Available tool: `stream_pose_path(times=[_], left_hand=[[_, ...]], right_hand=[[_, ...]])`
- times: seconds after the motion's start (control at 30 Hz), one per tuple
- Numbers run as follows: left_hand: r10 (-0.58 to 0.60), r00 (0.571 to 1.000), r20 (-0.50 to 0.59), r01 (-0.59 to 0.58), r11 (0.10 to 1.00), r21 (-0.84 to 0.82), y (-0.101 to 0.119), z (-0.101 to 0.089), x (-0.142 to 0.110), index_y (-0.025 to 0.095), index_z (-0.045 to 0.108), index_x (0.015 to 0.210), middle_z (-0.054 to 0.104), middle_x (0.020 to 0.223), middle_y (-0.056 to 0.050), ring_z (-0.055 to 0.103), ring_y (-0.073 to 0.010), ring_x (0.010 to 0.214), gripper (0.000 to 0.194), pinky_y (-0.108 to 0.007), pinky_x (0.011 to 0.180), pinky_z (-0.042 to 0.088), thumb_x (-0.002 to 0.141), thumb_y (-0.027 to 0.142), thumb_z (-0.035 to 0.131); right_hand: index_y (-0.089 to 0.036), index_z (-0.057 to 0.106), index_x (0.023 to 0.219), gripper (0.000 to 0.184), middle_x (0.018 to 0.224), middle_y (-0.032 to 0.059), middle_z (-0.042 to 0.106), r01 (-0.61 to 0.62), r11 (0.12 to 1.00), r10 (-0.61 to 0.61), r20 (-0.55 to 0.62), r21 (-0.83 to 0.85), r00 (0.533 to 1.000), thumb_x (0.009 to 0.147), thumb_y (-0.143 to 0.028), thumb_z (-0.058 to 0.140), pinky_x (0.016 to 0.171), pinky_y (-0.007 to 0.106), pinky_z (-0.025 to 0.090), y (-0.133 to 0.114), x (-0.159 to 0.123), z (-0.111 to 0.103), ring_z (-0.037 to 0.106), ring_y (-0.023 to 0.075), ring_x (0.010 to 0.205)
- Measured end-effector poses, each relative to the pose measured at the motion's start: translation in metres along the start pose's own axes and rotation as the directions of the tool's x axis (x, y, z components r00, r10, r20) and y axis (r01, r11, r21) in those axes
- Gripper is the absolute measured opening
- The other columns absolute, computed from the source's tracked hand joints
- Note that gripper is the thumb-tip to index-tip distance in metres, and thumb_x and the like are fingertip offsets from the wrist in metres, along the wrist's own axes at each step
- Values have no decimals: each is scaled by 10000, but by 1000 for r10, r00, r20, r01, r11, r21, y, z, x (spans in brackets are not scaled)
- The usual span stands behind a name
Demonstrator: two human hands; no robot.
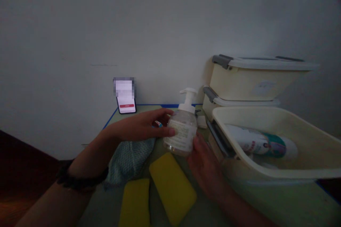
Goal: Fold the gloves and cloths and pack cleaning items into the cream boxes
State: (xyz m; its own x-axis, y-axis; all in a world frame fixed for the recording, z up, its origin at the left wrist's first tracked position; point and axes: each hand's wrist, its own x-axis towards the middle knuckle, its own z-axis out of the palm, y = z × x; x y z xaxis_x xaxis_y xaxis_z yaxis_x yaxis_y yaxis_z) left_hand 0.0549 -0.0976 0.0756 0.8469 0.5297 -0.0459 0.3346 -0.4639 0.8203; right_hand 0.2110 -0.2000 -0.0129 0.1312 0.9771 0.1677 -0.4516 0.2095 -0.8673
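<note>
A clear pump bottle (183,136) with a white pump top and a printed label is held up above the table, slightly tilted. My left hand (149,124) grips it from the left, its thumb pressed on the label. From the lower right, my right hand (204,166) holds the bottle's side and base, with most of its fingers hidden behind it. Below the bottle lie two yellow sponges, one angled sponge (173,188) and another sponge (135,204) nearer to me. A grey-green knitted cloth (130,159) is under my left forearm.
On the right stands an open cream bin (266,173) with a white and green bottle (261,142) lying in it. Behind it are stacked lidded boxes (250,81). A lit phone (126,97) leans against the wall. Small items behind the pump bottle are partly hidden.
</note>
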Motion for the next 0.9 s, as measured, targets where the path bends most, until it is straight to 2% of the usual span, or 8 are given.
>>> stream_pose_path(times=[0.1,0.17,0.37,0.53,0.63,0.73,0.8,0.9], left_hand=[[-7,1000,4,7,998,-66,0,-1,0,166,515,1163,621,1115,-82,581,-213,1027,365,-318,854,448,857,364,504],[-5,1000,14,6,998,-61,1,0,-1,171,501,1179,616,1135,-82,579,-212,1036,377,-316,857,448,859,371,500],[-8,1000,4,8,999,36,1,4,-1,157,456,1209,598,1161,-97,562,-222,1052,507,-331,868,451,786,397,599],[-85,996,-26,82,991,-101,1,5,2,144,496,1137,637,1075,-93,606,-226,961,449,-325,791,483,788,413,582],[-101,994,-39,93,982,-165,0,1,1,157,525,1100,647,1034,-74,610,-229,945,407,-317,774,484,775,391,597],[-98,993,-67,91,991,-93,0,-8,-4,181,526,1130,646,1028,-47,602,-218,944,429,-286,763,475,752,358,623],[-81,995,-54,83,996,23,0,-15,-10,195,535,1144,647,1010,-34,601,-214,926,462,-269,756,467,722,345,652],[-64,998,14,61,986,155,1,-25,-20,209,545,1156,644,1013,-34,600,-223,915,530,-262,754,462,662,324,701]], right_hand=[[-276,481,1164,334,1269,48,518,-24,996,23,11,85,1000,846,-369,528,896,370,462,0,1,0,527,197,1109],[-293,476,1147,364,1262,25,514,-7,998,9,-30,63,1000,806,-326,600,888,340,464,2,1,-1,543,175,1079],[-255,484,893,242,991,-29,617,-6,999,8,-34,45,999,748,-269,676,736,258,495,2,2,-3,604,107,830],[-212,526,801,126,1241,14,502,-26,1000,26,47,-15,999,780,-283,628,852,319,449,-3,0,-5,557,156,995],[-223,579,853,102,1315,18,438,-46,999,48,109,-17,993,776,-274,623,933,358,409,-3,-2,-6,499,193,1118],[-256,587,1009,257,1301,38,469,-82,997,78,178,11,981,759,-303,631,973,394,393,-3,-2,-5,439,218,1204],[-283,537,1116,370,1260,44,503,-101,993,91,155,60,984,761,-337,624,936,396,429,-3,-1,-4,471,217,1176],[-304,481,1160,416,1207,42,521,-136,978,125,81,156,989,778,-431,585,770,372,509,-3,1,-4,592,211,986]])
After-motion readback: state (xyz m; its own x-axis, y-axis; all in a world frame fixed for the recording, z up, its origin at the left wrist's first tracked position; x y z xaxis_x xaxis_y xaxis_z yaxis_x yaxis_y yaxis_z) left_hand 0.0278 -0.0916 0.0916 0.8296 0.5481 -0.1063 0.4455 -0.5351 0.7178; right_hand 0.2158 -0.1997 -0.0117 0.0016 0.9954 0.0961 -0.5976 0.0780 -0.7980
